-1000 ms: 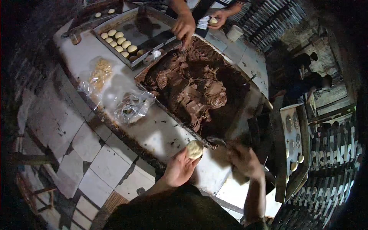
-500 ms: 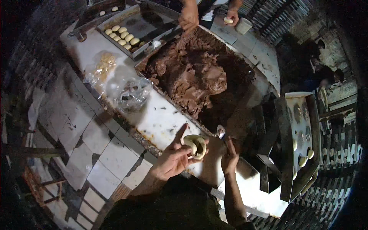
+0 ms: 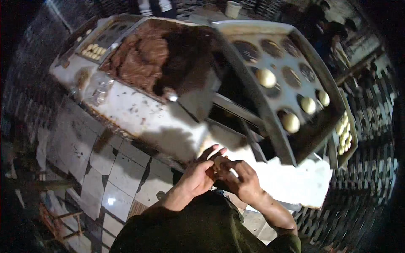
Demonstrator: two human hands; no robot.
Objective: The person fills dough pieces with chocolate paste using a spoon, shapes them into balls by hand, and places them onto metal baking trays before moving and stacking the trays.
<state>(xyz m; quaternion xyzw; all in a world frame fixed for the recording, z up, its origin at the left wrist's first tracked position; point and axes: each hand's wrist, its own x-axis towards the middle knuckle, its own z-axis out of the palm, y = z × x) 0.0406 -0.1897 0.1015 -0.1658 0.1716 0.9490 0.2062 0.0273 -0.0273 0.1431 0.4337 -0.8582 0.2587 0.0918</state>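
Observation:
My left hand (image 3: 197, 177) cups a small piece of pale dough (image 3: 218, 162), two of its fingers stretched out past it. The curled fingers of my right hand (image 3: 244, 181) press on the same dough from the other side and hide much of it. Both hands are close together in front of my body, at the table's near edge. Beyond them, a large tray of brown chocolate-like paste (image 3: 141, 57) stands on the white table, with a pale-tipped utensil (image 3: 170, 94) at its near corner.
A metal tray (image 3: 270, 27) holding several round dough balls (image 3: 291, 122) is propped tilted on the right, close to my right hand. Another tray of dough pieces (image 3: 344, 135) lies beyond it. Far left are more small dough pieces (image 3: 93, 52) and a clear plastic bag (image 3: 98, 86).
My view has swung to the right. My right hand has come from beside the utensil at the paste tray to the dough in my left hand. The hollow dough is now mostly covered by fingers.

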